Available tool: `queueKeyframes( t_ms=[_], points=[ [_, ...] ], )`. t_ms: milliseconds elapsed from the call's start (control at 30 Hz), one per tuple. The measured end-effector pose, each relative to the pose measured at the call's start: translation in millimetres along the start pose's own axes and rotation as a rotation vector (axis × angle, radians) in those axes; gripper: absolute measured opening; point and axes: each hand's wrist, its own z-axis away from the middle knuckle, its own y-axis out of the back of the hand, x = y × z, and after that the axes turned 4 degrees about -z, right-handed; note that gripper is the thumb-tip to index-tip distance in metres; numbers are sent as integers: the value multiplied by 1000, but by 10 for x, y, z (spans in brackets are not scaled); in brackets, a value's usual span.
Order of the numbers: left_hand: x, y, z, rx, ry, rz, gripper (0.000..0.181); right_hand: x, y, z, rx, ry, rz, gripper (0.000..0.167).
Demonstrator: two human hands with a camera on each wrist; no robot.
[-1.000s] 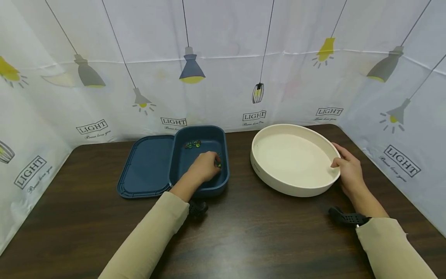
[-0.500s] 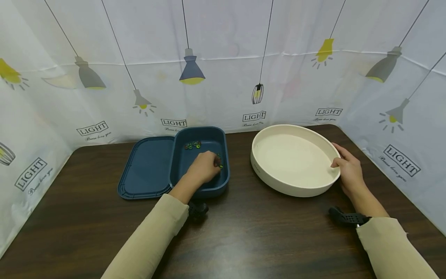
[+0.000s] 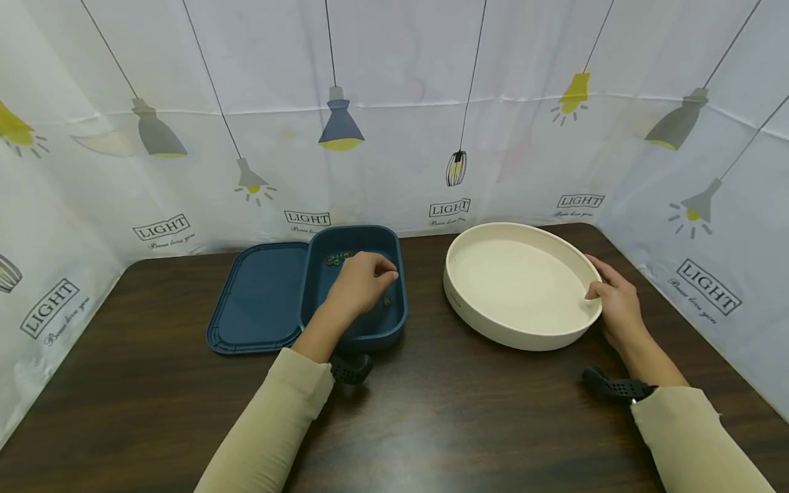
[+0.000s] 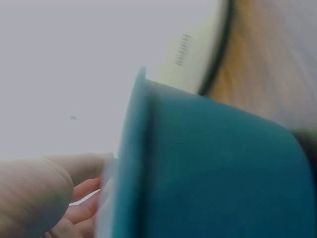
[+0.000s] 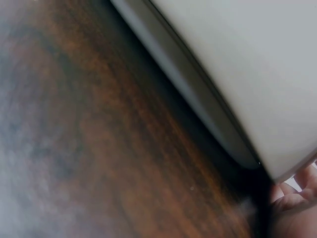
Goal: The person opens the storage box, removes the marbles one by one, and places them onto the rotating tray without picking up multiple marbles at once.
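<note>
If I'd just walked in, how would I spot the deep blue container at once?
Along the back of the dark wooden table, near the lamp-print curtain, look left of the round cream dish. There sits the blue container, with the person's left hand over it. Unlike the flat blue panel beside it, it has raised walls and small greenish pieces inside.

The left arm reaches forward and slants to the right, the back of the left hand uppermost, its fingers bent and the thumb drawn close to them; whether the tips pinch anything is too small to tell. The right arm, well apart, slants forward and to the left, and the right hand grips, its thumb bent inward.
</note>
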Motion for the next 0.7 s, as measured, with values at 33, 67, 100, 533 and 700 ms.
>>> queueKeyframes(
  t_ms=[33,67,100,533,700],
  points=[
    [15,12,8,17,-6,20,24,0,-1,-4,-5,3,-6,78],
    [30,22,14,35,-12,41,24,0,-3,-8,-9,5,-7,78],
    [49,30,18,54,-19,64,23,1,-6,-12,-13,6,-9,78],
    [731,-287,-116,129,-100,244,19,-13,16,-9,12,-7,-3,78],
    [1064,-503,-205,127,-93,215,17,-26,-10,-15,27,-29,18,78]
  ],
)
